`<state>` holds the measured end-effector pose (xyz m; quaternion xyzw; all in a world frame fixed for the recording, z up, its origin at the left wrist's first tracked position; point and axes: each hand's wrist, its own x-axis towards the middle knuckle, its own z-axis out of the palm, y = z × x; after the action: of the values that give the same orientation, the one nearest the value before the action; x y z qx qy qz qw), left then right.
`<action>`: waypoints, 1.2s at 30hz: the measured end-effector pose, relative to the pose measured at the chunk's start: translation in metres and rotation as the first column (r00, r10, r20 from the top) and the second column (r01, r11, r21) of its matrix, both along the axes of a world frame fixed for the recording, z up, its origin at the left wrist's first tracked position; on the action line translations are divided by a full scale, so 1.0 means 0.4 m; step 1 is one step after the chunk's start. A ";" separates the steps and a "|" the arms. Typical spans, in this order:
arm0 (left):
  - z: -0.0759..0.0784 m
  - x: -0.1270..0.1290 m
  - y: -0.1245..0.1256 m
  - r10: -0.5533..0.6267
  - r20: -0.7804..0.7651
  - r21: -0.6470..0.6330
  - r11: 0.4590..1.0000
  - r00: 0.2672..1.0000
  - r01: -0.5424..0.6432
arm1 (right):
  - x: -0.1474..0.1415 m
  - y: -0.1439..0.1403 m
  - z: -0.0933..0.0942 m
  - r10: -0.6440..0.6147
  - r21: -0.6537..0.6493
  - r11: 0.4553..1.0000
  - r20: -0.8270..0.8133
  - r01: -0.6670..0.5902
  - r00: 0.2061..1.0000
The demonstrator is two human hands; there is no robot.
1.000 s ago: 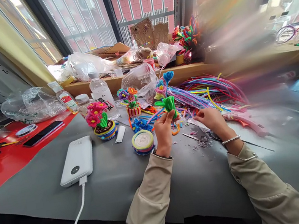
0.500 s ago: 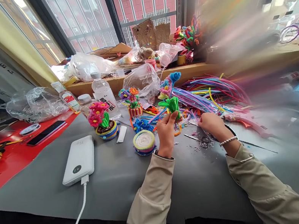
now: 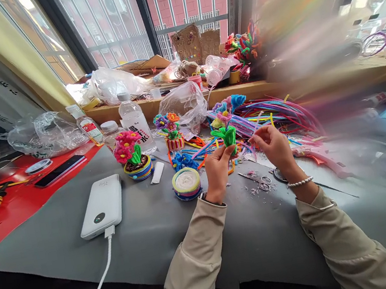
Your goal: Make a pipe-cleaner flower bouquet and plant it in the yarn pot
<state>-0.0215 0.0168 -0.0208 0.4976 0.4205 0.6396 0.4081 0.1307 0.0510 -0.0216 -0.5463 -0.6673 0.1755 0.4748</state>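
Note:
My left hand [image 3: 218, 174] is closed around the green base of a small pipe-cleaner flower bouquet [image 3: 226, 126], with blue, pink and yellow blooms on top. To its right my right hand [image 3: 276, 149] is raised, thumb and forefinger pinched together. Something thin and pinkish shows at its fingertips, too small to name. Below the hands lie small scissors [image 3: 259, 181] among bits of pink fluff. Left of my left hand sits a round pot [image 3: 186, 184] wrapped in yellow and blue, with a white filling. Blue pipe-cleaner flowers [image 3: 184, 161] lie just behind it.
A pot of pink flowers [image 3: 131, 155] and a striped pot [image 3: 175, 141] with flowers stand beyond. Pipe cleaners [image 3: 285, 116] are heaped at the back. A pink glue gun [image 3: 325, 161] lies right; a white power bank [image 3: 101, 206] with cable lies left. Bottles [image 3: 133, 120] stand behind.
My left hand has shifted slightly right with the bouquet, which now tilts more to the right. My right hand has lifted and turned, uncovering the scissors' handles.

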 end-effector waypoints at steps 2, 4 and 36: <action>0.000 0.001 -0.001 -0.002 -0.013 -0.008 1.000 1.000 0.002 | 0.004 -0.009 0.008 0.091 0.101 0.992 -0.181 -0.074 0.979; 0.001 0.002 -0.002 0.002 -0.028 -0.016 1.000 1.000 -0.002 | 0.009 -0.021 0.019 0.118 0.163 0.983 -0.192 -0.087 0.974; -0.003 0.010 -0.010 0.076 -0.536 0.156 0.988 0.841 0.010 | -0.031 -0.060 0.026 0.127 -0.050 0.991 0.040 -0.125 0.991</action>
<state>-0.0175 0.0129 -0.0219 0.6801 0.4766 0.5106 0.2225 0.1185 0.0268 -0.0111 -0.5178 -0.7062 0.2092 0.4353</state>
